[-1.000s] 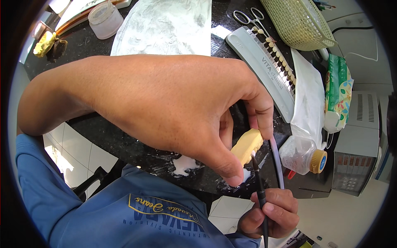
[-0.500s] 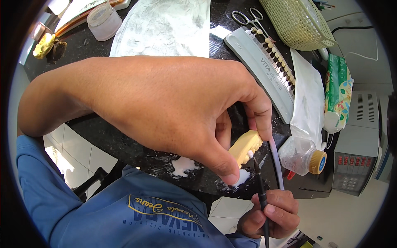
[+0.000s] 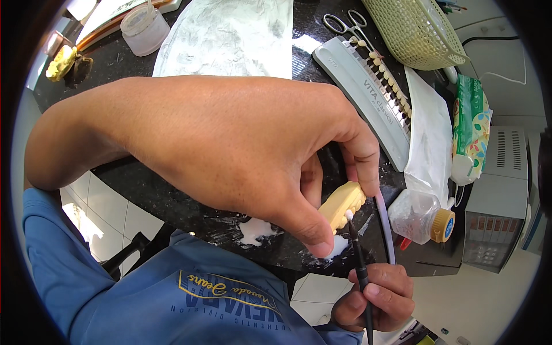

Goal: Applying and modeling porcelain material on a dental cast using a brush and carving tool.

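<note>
My left hand (image 3: 259,146) reaches across from the left and grips a yellow dental model (image 3: 338,207) between thumb and fingertips. The row of teeth on the model faces right, and one white tooth (image 3: 348,214) stands out among the yellow ones. At the lower right, my right hand (image 3: 382,293) pinches a slim black brush (image 3: 361,264) with its tip pointing up. That tip appears to touch the model at the white tooth. White paste (image 3: 338,246) lies on the dark worktop below the model, and another white patch (image 3: 256,231) spreads further left. Several left fingers are partly hidden behind the model.
A grey tooth shade guide (image 3: 362,98), scissor-handled forceps (image 3: 347,24) and a green woven basket (image 3: 408,34) are at the far right. Nearer sit a clear jar (image 3: 417,215) with a yellow lid and a green tissue pack (image 3: 471,126). Paper (image 3: 227,40) covers the worktop's far middle.
The brush tip has shifted slightly up and left, onto the white tooth. My right hand has moved a little left with it. My left hand and the dental model have hardly moved.
</note>
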`<action>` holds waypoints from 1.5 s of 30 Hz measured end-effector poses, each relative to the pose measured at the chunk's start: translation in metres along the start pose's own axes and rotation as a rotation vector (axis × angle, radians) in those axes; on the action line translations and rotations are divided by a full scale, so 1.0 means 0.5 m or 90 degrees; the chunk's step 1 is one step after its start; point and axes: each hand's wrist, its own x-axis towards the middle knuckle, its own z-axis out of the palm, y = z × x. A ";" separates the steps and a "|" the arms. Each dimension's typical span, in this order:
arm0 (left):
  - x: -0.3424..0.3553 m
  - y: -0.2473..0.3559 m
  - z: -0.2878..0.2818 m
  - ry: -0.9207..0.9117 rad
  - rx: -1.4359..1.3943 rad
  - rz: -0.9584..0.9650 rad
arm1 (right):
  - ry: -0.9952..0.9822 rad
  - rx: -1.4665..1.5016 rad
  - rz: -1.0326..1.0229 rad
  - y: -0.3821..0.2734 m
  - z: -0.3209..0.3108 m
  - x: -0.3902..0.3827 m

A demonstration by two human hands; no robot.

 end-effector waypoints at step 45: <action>-0.029 0.008 0.067 0.192 -0.194 0.195 | 0.155 0.311 0.137 -0.008 -0.001 0.071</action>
